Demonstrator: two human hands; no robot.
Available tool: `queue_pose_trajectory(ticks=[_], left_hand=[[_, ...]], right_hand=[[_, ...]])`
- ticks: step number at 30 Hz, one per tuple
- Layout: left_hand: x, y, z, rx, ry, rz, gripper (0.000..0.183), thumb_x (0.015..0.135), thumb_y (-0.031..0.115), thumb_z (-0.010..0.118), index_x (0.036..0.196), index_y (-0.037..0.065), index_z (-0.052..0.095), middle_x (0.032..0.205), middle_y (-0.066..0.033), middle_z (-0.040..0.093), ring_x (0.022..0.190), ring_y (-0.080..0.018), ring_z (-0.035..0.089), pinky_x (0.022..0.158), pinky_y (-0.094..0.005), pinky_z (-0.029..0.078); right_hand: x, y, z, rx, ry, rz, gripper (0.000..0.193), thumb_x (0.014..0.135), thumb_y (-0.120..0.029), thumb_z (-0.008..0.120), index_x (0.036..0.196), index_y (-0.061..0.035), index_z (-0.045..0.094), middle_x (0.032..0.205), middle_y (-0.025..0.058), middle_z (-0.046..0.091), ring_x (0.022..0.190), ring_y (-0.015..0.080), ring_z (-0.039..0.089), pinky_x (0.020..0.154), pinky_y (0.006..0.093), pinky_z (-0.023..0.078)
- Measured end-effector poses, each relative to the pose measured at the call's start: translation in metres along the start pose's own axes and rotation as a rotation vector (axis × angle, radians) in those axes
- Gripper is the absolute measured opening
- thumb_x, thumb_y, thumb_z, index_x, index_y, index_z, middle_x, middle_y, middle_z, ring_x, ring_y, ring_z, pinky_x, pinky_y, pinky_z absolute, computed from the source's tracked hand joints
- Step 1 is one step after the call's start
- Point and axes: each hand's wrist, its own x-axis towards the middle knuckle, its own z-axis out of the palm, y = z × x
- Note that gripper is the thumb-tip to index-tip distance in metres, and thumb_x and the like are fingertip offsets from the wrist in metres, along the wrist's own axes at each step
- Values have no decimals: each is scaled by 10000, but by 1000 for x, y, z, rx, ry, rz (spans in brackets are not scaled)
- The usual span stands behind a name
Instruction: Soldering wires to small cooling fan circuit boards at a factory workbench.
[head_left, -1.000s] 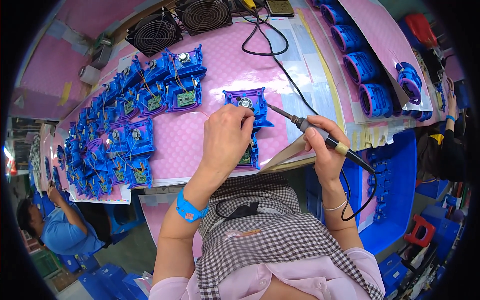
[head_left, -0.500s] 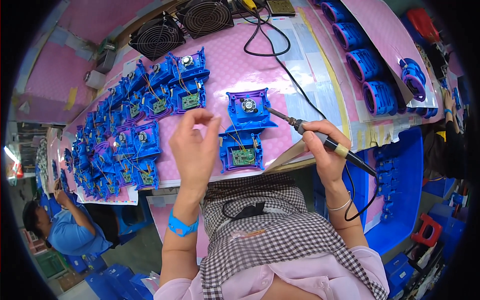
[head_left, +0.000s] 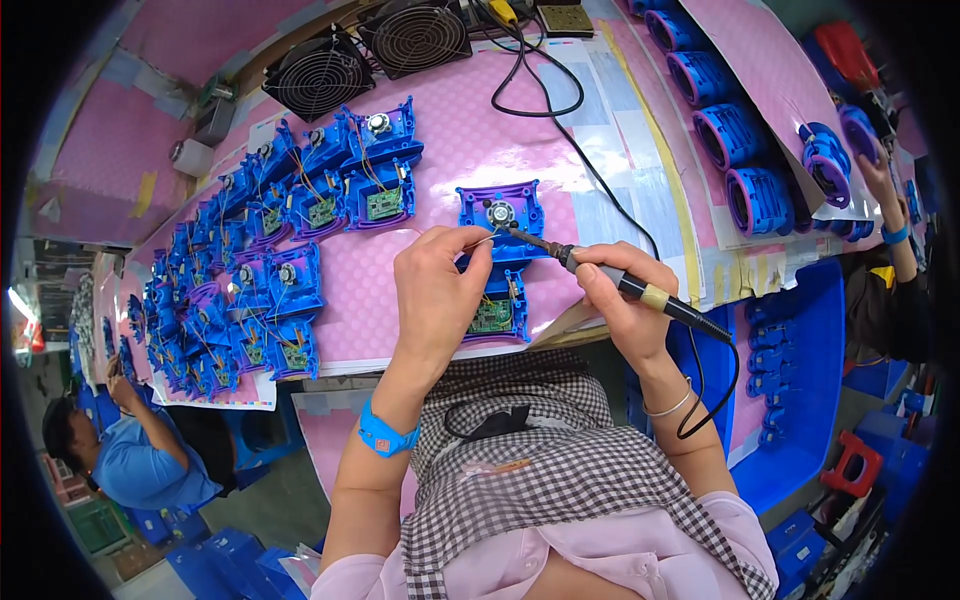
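Note:
My right hand [head_left: 632, 300] grips a black soldering iron [head_left: 690, 315] like a pen, its tip against the lower edge of a round speaker [head_left: 500, 211]. That speaker sits in a blue plastic housing [head_left: 533, 203] on the bench in front of me. My left hand [head_left: 432, 295] is closed in a pinch, with a thin silvery wire [head_left: 484, 241] reaching from the fingertips toward the iron's tip. A lower housing half holds a green circuit board [head_left: 492, 316], partly behind my left fingers. The exact contact point is too small to make out.
Several similar blue housings [head_left: 290, 270] with speakers and boards fill the left of the bench. Two black fans [head_left: 415, 40] stand at the back. The iron's cord [head_left: 600, 175] crosses the bench. A blue bin [head_left: 800, 430] is at right. Co-workers sit on both sides.
My left hand has moved right and down to the speaker, bringing the thin wire there. The soldering iron has moved left onto the speaker's edge. A co-worker's hand at right now holds a blue ring-shaped part.

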Motion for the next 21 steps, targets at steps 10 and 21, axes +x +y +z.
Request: queue_pose_trajectory(ticks=[10,21], left_hand=[[2,2,0,3,-23,-6,104,764,60,693,857,29,729,724,-66,670,552,-112,519,493,-275,379],[8,4,0,-3,-43,-5,95,766,64,691,845,25,725,777,-92,691,646,-162,619,549,-292,446]], right_hand=[[3,-6,-4,-59,-43,-28,132,824,-24,651,939,32,686,782,89,658,583,93,587,533,207,451],[-4,-6,-17,135,226,-18,166,861,-11,587,1007,56,627,778,104,612,600,127,561,549,237,446]])
